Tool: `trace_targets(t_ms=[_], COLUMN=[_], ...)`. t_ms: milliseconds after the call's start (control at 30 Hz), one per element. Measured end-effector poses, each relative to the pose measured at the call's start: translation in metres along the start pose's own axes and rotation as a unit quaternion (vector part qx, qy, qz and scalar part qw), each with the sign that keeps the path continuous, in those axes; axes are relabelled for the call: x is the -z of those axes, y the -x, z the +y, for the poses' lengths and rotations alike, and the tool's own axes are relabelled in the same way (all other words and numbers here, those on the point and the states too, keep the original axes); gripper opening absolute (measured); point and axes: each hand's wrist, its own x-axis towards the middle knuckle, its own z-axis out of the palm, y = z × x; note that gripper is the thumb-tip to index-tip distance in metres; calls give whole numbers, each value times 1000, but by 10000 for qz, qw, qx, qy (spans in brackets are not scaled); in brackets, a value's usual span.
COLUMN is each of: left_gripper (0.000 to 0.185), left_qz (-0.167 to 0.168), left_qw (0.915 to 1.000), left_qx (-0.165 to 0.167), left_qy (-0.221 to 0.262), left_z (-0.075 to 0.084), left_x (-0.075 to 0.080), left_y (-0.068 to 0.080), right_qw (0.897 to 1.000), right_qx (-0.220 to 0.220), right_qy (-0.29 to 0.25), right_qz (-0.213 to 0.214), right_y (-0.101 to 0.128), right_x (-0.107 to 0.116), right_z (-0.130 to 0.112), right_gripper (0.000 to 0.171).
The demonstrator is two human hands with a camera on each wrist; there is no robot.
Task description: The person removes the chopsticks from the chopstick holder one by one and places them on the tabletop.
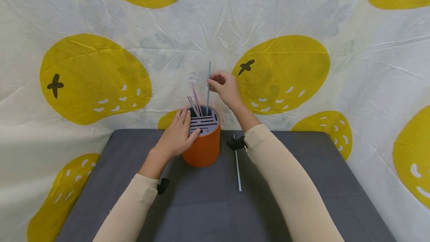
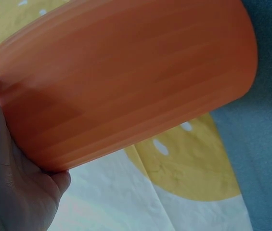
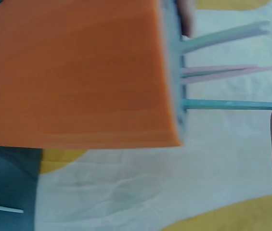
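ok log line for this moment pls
left hand: rests on orange holder | right hand: pinches upright stick in slot | spare stick: on mat

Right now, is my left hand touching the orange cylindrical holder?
Touching. In the head view the left hand lies on the orange cylindrical holder, fingers over its grey slotted top.

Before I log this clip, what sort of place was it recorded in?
Probably a staged recording corner, not a lived-in room. A creased white sheet with yellow fruit prints hangs as backdrop behind a small grey padded table. On it stand only an orange slotted holder and a loose straw.
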Motion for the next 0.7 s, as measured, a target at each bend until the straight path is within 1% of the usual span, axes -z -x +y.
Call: trace_targets(t_ms=[133, 267, 400, 567, 700], left_gripper=[82, 82, 82, 83, 83], left_qz=[-21, -18, -21, -45, -74], left_qw=[10000, 10000, 10000, 10000, 10000], left_qx=[2, -32, -38, -55, -61], left_qy=[-4, -4, 6, 26, 21], left_z=[0, 2, 3, 5, 5], left_x=[1, 1, 2, 1, 1], left_y=[-1, -1, -1, -1, -2], right_qw=[9993, 9973, 9944, 9887, 9840], right_qx=[220, 330, 333, 369, 411], right_qy=[-266, -571, -863, -1229, -1466], right_qz=[143, 309, 510, 771, 926], right_y=[-3, -1, 2, 6, 11], right_x=[12, 24, 35, 51, 65], right_z=[-12, -24, -38, -52, -58], right_gripper=[17, 15, 7, 7, 6])
